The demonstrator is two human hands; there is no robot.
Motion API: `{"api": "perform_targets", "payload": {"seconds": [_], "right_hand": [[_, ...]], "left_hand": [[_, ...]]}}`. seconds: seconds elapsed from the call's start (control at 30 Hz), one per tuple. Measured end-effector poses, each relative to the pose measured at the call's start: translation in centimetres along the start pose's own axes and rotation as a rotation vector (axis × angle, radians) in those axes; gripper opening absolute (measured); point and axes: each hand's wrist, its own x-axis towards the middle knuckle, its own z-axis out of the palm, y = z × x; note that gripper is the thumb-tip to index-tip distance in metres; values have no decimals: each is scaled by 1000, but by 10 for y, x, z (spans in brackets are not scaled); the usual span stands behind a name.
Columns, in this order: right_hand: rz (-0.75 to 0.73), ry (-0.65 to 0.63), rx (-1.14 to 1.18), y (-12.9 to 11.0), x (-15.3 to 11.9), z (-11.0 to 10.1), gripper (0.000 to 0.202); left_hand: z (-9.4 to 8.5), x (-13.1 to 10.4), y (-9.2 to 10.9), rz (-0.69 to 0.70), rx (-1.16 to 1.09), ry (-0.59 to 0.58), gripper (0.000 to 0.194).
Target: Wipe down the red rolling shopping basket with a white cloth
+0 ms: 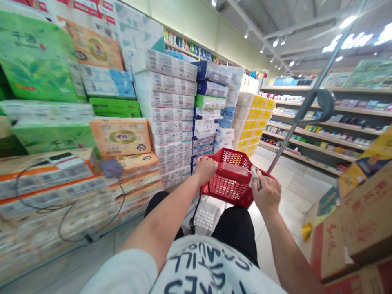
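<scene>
A red perforated shopping basket (226, 190) is in front of my legs. My left hand (206, 169) is closed around its left rim near the red handle bar (234, 168). At the bar's other end my right hand (267, 192) is closed on a crumpled whitish thing (255, 177), perhaps cloth or tissue; a small dark object shows by the fingers. Just beyond the right hand rises a slanted metal pole (283, 145) with a grey plastic hook piece (315, 106). Its lower end is hidden, so I cannot tell whether that hand touches it.
Stacked tissue packs (122, 136) line the left side, with dark cables (63, 210) hanging over them. Taller stacks of white packs (173, 112) stand ahead. Cardboard boxes (369, 216) crowd the right. Shelves (318, 118) cross the back, beyond the tiled floor (294, 204).
</scene>
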Motion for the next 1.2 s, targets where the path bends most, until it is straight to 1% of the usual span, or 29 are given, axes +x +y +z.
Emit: {"api": "perform_targets", "payload": {"seconds": [0.07, 0.1, 0.17, 0.23, 0.37, 0.4, 0.43, 0.47, 0.5, 0.57, 0.6, 0.63, 0.67, 0.7, 0.8, 0.83, 0.87, 0.9, 0.93, 1.0, 1.03, 1.07, 1.1, 1.13, 1.17, 1.2], "right_hand": [[38, -149, -30, 6, 17, -5, 35], [45, -195, -34, 8, 26, -6, 37], [43, -227, -29, 10, 32, -5, 37], [14, -173, -8, 8, 22, -2, 35], [-79, 30, 27, -1, -15, 1, 40], [-86, 46, 23, -2, -18, 0, 41], [-75, 27, 11, -1, -16, -2, 41], [-54, -24, -6, 1, -9, -3, 39], [-20, -104, -26, 3, 1, -4, 39], [38, -321, -79, 9, 23, -5, 45], [61, -376, -105, 11, 31, -4, 46], [70, -401, -118, 12, 35, -3, 47], [66, -377, -115, 13, 36, -1, 46], [51, -311, -95, 13, 32, 0, 45], [-37, -49, -5, 10, 9, 3, 41], [-51, -4, 6, 9, 4, 1, 40], [-51, -3, -2, 8, 1, 0, 39], [-37, -48, -29, 7, 3, -3, 38], [-11, -129, -66, 7, 8, -6, 38], [26, -329, -131, 7, 25, -12, 39], [25, -412, -147, 8, 34, -13, 40], [12, -469, -149, 9, 41, -14, 40], [-2, -494, -140, 9, 45, -14, 40], [-15, -491, -120, 10, 46, -13, 40], [-22, -456, -93, 10, 42, -11, 40], [-23, -390, -59, 10, 35, -8, 40]], "left_hand": [[-1, 0, 0, 2, -4, -10, 19], [-1, 0, 0, 1, -6, -9, 19], [-2, 0, 0, -1, -8, 0, 20], [-3, 0, 1, 4, -7, 7, 21], [-3, -1, 1, 16, -7, 2, 21], [-3, -1, 1, 19, -6, 1, 21], [-3, -1, 1, 23, -4, 1, 22], [-3, -1, 1, 25, -1, -1, 22], [-3, 0, 1, 23, 1, -4, 21], [-3, 1, 1, 12, 1, -10, 20], [-2, 2, 1, 8, -1, -12, 20], [-2, 2, 1, 7, -3, -13, 19], [-2, 2, 1, 11, -5, -12, 19], [-1, 2, 1, 16, -5, -10, 19], [0, 0, 0, 16, 0, 17, 21], [1, -1, -1, 14, 3, 29, 22], [1, -2, -1, 15, 4, 36, 23], [1, -3, -3, 21, 4, 37, 24], [1, -4, -4, 31, 3, 32, 24], [1, -4, -6, 41, -3, 7, 24], [1, -3, -7, 41, -6, -3, 24], [1, -2, -8, 39, -9, -7, 24], [1, -1, -8, 34, -11, -5, 24], [1, 0, -8, 28, -11, 1, 24], [1, 1, -7, 23, -10, 11, 24], [2, 2, -6, 20, -7, 21, 24]]}}
